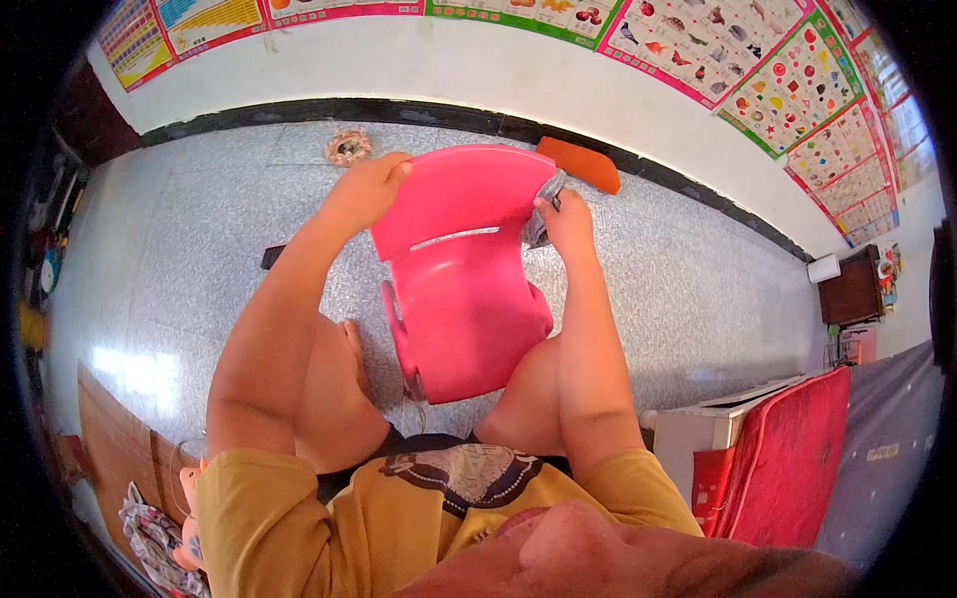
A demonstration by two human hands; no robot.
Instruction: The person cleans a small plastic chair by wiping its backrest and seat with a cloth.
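Note:
A pink plastic child's chair [454,289] stands between my knees, its backrest with a narrow slot tilted up in front of me. My left hand [367,191] grips the upper left corner of the backrest, thumb over the edge. My right hand [566,221] is closed on a crumpled grey cloth [539,231], pressed to the right edge of the backrest. Part of the cloth sticks out above the fingers, and the rest hangs below along the chair's side.
An orange board [578,164] lies by the wall behind the chair, and a round woven-looking ring [349,147] lies farther left on the speckled floor [199,259]. A dark brush-like object [272,257] is left of my forearm. A red padded panel [788,458] stands at right.

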